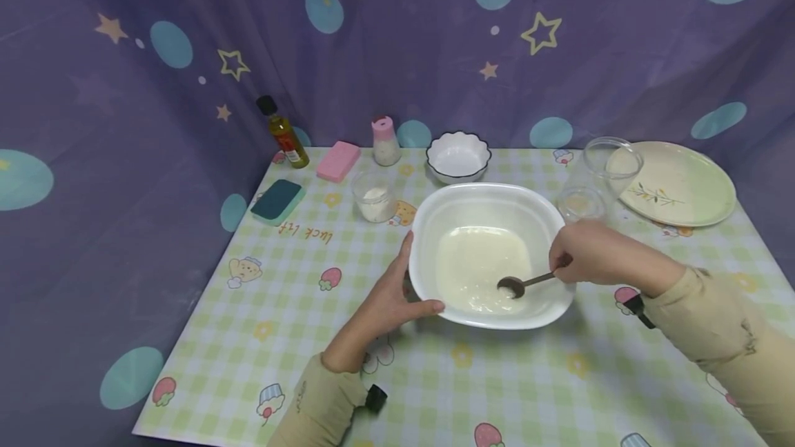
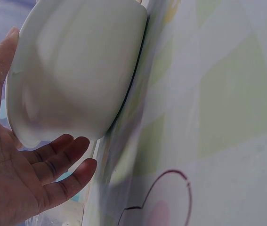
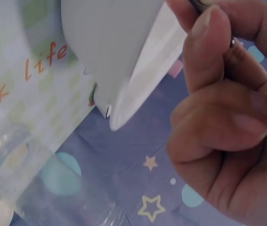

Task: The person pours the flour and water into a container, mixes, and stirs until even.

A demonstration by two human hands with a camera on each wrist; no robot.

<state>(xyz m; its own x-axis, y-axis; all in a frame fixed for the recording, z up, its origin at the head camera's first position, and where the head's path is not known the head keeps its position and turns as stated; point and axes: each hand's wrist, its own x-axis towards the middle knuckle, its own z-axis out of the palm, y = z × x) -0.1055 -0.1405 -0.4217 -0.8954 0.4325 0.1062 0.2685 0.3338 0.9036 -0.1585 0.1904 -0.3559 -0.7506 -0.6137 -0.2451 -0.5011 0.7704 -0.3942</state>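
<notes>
In front of me stands a large white basin [image 1: 491, 204] with a smooth, pale cream liquid [image 1: 481, 254] in it. My left hand [image 1: 391, 302] steadies its near left side, thumb at the rim and fingers spread along the outer wall, as the left wrist view shows. At the right side, my right hand [image 1: 586, 252] pinches the handle of a dark brown spoon [image 1: 512, 286] over the rim. The spoon's head dips into the liquid near the basin's front. In the right wrist view, the fingers [image 3: 208, 42] hold the handle end, while most of the spoon is out of frame.
Behind the basin stand a scalloped white bowl [image 1: 458, 157], a pink-topped shaker [image 1: 386, 142] and a clear cup of white powder [image 1: 375, 204]. Left are an oil bottle [image 1: 288, 140], pink sponge [image 1: 338, 161] and green sponge [image 1: 278, 201]. Right are a clear cup [image 1: 584, 181] and plate [image 1: 689, 181].
</notes>
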